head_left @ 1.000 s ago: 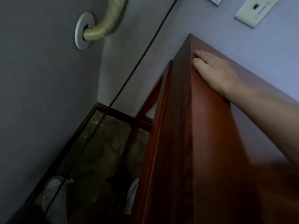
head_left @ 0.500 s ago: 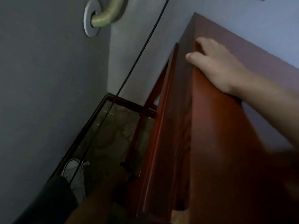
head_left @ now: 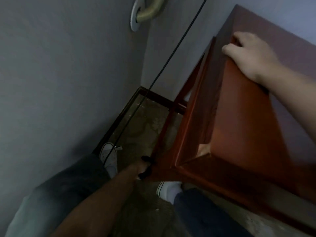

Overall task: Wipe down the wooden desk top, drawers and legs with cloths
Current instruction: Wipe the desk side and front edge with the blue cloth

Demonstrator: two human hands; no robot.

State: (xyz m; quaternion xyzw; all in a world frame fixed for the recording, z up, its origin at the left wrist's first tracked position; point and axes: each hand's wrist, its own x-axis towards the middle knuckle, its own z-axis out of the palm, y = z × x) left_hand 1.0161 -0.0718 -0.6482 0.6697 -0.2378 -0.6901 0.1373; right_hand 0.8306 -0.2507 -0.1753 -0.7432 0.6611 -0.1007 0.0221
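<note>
my right hand [head_left: 246,53] lay on the far corner of the desk [head_left: 248,117], fingers curled over its side edge and gripping it, thumb spread along the side panel. a second before, that hand had rested flat on the top with straight fingers; half a second before, it had begun to hook over the edge, and by this moment the curl was deeper. i took that as bracing myself while i leaned down.

my left hand [head_left: 142,168] had come into view low down, beside the desk's near leg [head_left: 160,149], where a second earlier there had been no arm to see at all. it seemed closed round something dark, which i judged to be the cloth [head_left: 147,168], held against or just beside the leg; the light was too dim and the frame too blurred to be sure of the contact or of how the fingers sat.

the view had tipped further down as well, so both of my white shoes [head_left: 109,154] and my trouser legs showed on the patterned floor [head_left: 145,127]. a black cable [head_left: 171,55] ran down the grey wall [head_left: 68,74] to the floor beside the desk, and a wrapped pipe [head_left: 148,12] came out of the wall above.

i judged that the work had moved from the top to the legs, on this side first. the cable hung near my left arm and could have snagged.
</note>
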